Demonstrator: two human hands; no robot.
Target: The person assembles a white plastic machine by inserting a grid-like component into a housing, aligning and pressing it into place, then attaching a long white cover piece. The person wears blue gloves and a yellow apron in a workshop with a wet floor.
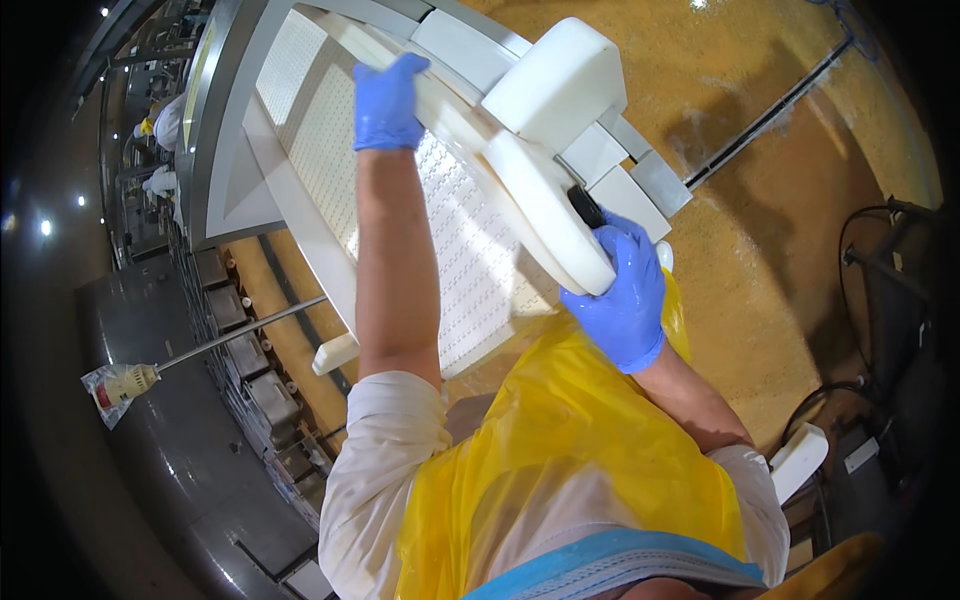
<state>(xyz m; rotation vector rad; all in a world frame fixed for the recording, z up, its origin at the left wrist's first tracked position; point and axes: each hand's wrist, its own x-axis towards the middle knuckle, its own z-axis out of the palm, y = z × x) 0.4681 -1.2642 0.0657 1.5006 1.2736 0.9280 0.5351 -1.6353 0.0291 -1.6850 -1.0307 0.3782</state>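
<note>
A long white plastic guide rail (548, 215) runs along the right side of a white perforated conveyor belt (468, 250). My left hand (390, 103), in a blue glove, is closed over the rail's far part. At the near, rounded end of the rail, my right hand (625, 290), also blue-gloved, wraps its fingers around it. Just above those fingers a black knob (586, 207) sticks out beside the rail. The right fingertips are partly hidden by the rail. Beyond the rail stands a white block-shaped housing (556, 80).
A grey metal frame (225, 110) arches over the belt's far left. To the left, a rod ends in a plastic-wrapped beige device (122, 388). Metal trays (270, 398) line equipment there. Wet tan floor (740, 290) lies right, with dark hoses (850, 260). People work far left.
</note>
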